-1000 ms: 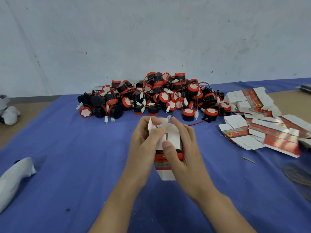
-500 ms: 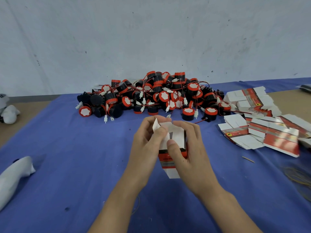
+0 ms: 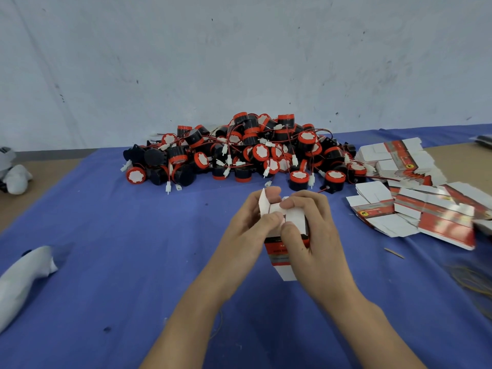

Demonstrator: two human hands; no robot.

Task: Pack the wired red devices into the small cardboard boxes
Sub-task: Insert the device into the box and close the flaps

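Observation:
I hold a small red and white cardboard box [image 3: 282, 258] above the blue cloth, between both hands. My left hand [image 3: 245, 233] grips its left side, the thumb pressing a white end flap. My right hand [image 3: 311, 235] wraps the right side, fingers curled over the folded top flaps. A big pile of red and black wired devices [image 3: 245, 153] with white connectors lies beyond the box, near the wall. Whether a device is inside the box is hidden.
Flat unfolded boxes [image 3: 415, 209] are stacked and spread on the right. A white cloth bundle [image 3: 24, 272] lies at the left edge, another white object [image 3: 14, 174] at the far left. Thin yellowish wire [image 3: 471, 278] and a small stick [image 3: 394, 253] lie right of my hands.
The box's end flaps have been folded inwards. My right fingers have come over the top, and both hands have shifted slightly right with the box.

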